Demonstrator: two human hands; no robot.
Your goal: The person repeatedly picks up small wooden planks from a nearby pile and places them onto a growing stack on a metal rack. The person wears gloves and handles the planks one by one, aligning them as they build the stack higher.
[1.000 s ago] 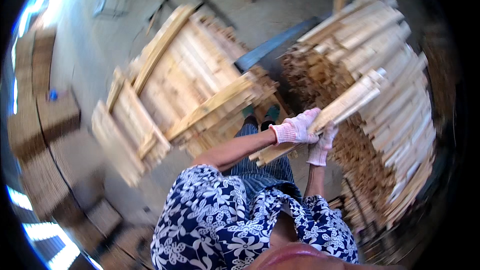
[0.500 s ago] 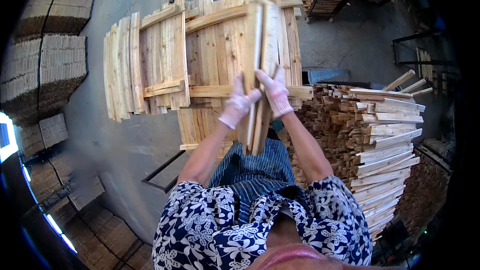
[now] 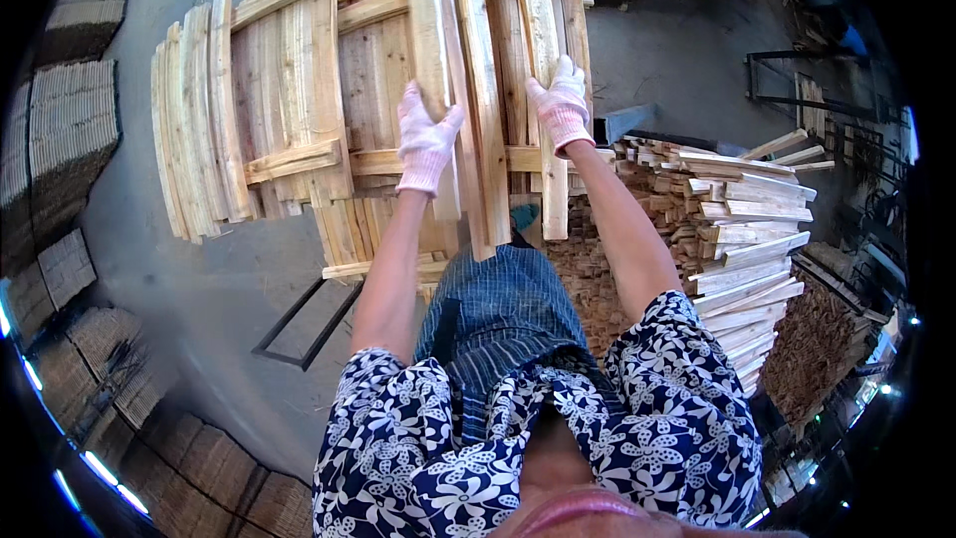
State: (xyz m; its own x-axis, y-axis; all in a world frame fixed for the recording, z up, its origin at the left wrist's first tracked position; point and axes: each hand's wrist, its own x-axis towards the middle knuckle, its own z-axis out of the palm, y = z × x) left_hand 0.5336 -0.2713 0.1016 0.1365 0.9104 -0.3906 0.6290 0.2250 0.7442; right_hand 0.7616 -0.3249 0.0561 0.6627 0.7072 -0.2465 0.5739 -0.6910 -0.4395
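Note:
My left hand (image 3: 428,144), in a pale pink knit glove, grips a long wooden board (image 3: 428,35) between thumb and fingers. My right hand (image 3: 561,105), gloved alike, is closed around another wooden board (image 3: 543,50) further right. Between them more loose boards (image 3: 482,90) slant toward me, their near ends jutting past the stack's near edge. Beneath lies a wide layer of side-by-side boards (image 3: 189,120) with crosswise battens (image 3: 294,161) over it. The left board's far end is blurred, and the undersides of both grips are hidden.
A tall pile of short boards (image 3: 742,259) stands close on my right. A black metal frame (image 3: 304,324) is on the floor at the left of my legs. Bundled wood stacks (image 3: 70,120) line the far left. Dark metal racks (image 3: 807,80) stand at the far right.
The boards held together upright in both hands have been lowered onto the stack and spread. My hands have moved apart, left hand leftward and right hand slightly rightward. The view has shifted too.

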